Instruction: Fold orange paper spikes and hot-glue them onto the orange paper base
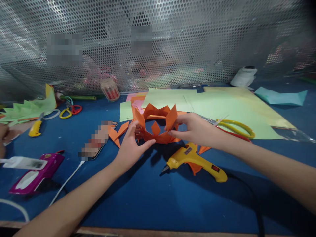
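Note:
Between my two hands is an orange paper crown (158,133), a ring of folded paper with pointed pieces standing up around it. My left hand (134,144) grips its left side, the thumb lying along the near front. On the right side my right hand (185,128) pinches the crown's wall, its fingertips partly hidden behind the paper. Just below my right hand lies a yellow glue gun (197,159), nozzle pointing left, with orange paper scraps (196,168) under it. Left of my left hand rest orange folded pieces (117,135).
A phone (98,141) on a white cable and a purple power strip (37,174) lie left. Yellow-and-red scissors (234,128) rest on green sheets (217,105) behind my right forearm. Further back stand a jar (110,89) and a perforated metal screen (172,49). Another person's hand (3,135) shows far left.

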The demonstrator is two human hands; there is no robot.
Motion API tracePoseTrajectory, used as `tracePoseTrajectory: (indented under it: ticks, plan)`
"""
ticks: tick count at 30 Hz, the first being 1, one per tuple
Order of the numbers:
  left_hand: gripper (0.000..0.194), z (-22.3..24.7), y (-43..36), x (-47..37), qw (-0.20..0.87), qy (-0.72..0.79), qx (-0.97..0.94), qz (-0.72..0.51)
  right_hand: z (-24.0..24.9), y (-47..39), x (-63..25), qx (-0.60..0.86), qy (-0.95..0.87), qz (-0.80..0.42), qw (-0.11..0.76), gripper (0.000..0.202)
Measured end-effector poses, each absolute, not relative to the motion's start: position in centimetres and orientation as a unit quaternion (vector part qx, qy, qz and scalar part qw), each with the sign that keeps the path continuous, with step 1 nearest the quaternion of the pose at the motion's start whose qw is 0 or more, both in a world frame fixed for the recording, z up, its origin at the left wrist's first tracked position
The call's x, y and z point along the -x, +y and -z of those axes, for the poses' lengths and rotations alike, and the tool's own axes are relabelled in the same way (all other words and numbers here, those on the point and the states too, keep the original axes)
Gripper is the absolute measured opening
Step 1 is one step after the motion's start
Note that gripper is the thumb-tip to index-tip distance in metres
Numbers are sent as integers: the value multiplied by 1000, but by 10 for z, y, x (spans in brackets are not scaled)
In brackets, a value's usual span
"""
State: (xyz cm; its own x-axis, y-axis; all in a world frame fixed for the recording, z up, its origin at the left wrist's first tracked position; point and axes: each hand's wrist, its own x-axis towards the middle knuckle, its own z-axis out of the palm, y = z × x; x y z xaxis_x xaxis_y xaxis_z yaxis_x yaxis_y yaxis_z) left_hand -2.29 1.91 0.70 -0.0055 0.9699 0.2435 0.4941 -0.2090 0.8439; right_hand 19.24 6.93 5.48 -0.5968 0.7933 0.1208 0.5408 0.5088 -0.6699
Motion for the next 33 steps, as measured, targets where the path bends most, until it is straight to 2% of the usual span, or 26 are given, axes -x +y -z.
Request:
tracePoseTrajectory:
  ticks: [33]
  plan:
    - [49,-6,20,23,282,555,-648,-438,-56,68,-191,420,-839,-282,201,12]
